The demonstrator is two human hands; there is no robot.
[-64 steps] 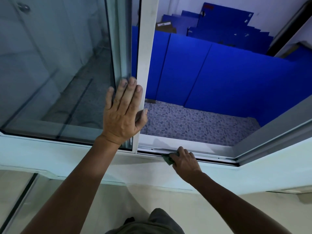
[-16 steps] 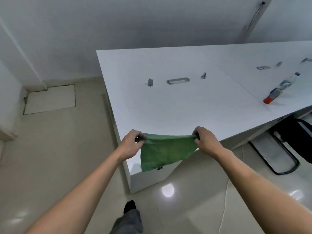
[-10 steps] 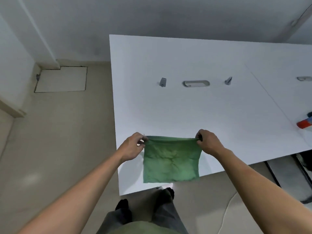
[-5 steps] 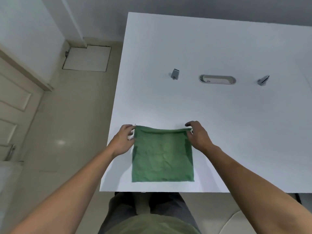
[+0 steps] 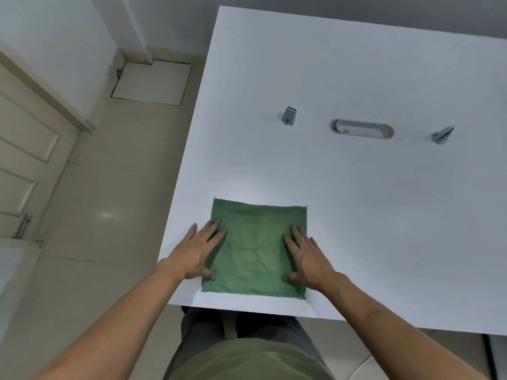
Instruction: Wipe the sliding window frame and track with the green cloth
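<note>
we press both flat, open hands, left hand and right hand, on the square green cloth (smooth outward, evenly) near the white table edge.

White table with flat green cloth near its front edge

The tabletop runs off the right edge — its far end is cut away. Both hands cover the side edges of the green cloth; the door at left is cropped.
</note>
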